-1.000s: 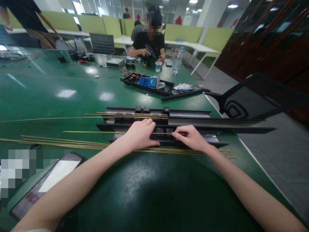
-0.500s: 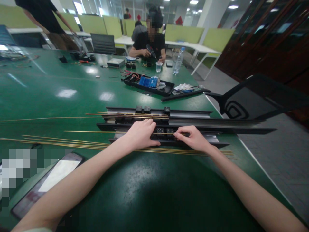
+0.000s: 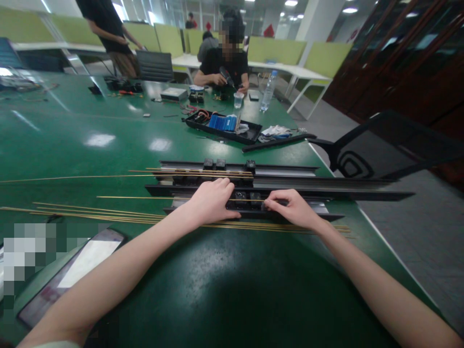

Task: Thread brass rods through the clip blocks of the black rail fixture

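Observation:
Several black rails lie crosswise on the green table, with small black blocks (image 3: 250, 166) set along them. My left hand (image 3: 213, 199) rests over the nearest rail (image 3: 329, 216), thumb apart from the fingers, covering part of the blocks there. Right of it, my right hand (image 3: 284, 205) pinches a thin brass rod (image 3: 134, 197) that runs leftward across the blocks and under my left hand. More brass rods (image 3: 90, 212) lie on the table along the near side of the rail. Others (image 3: 203, 172) rest on top of the farther rails.
Beyond the rails are a black tray (image 3: 250, 137) with blue items, white gloves (image 3: 277, 133), a cup (image 3: 238, 100) and a bottle (image 3: 268, 92). A seated person (image 3: 224, 63) holds a power tool. A dark slab (image 3: 72, 280) lies left; a chair (image 3: 380, 145) stands right.
My right hand has shifted slightly to the right, its fingertips still pinched. My left hand stays in place. In the background, the standing person has moved right.

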Demonstrator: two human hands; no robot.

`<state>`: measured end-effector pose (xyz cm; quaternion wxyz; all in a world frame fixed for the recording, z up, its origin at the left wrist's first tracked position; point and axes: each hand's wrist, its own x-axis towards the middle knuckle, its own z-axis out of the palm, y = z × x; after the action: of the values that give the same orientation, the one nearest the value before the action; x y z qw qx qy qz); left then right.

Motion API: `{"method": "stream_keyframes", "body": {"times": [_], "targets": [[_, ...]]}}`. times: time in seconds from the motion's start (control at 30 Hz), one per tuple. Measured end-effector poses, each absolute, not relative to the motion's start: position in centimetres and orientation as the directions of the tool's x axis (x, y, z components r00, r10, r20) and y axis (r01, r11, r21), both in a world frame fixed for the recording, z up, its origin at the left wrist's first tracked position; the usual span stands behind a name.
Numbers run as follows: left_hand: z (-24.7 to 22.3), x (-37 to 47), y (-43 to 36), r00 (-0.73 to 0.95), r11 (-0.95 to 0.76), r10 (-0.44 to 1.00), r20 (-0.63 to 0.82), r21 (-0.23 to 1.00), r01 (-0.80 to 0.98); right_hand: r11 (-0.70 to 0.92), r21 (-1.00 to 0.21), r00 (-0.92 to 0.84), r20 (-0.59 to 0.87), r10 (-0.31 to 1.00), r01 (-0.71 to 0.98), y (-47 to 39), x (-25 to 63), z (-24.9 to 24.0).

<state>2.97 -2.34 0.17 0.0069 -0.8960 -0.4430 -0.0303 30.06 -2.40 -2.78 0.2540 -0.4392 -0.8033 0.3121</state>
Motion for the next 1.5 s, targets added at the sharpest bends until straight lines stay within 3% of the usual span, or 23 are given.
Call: {"method": "stream_keyframes", "body": {"times": [1.5], "targets": [[0.1, 2.9, -2.2, 0.616, -0.618, 0.785, 0.065, 0.009, 0.786, 0.366, -0.744, -0.446, 0.101, 0.889, 0.559, -3.0, 31.2, -2.4]]}}
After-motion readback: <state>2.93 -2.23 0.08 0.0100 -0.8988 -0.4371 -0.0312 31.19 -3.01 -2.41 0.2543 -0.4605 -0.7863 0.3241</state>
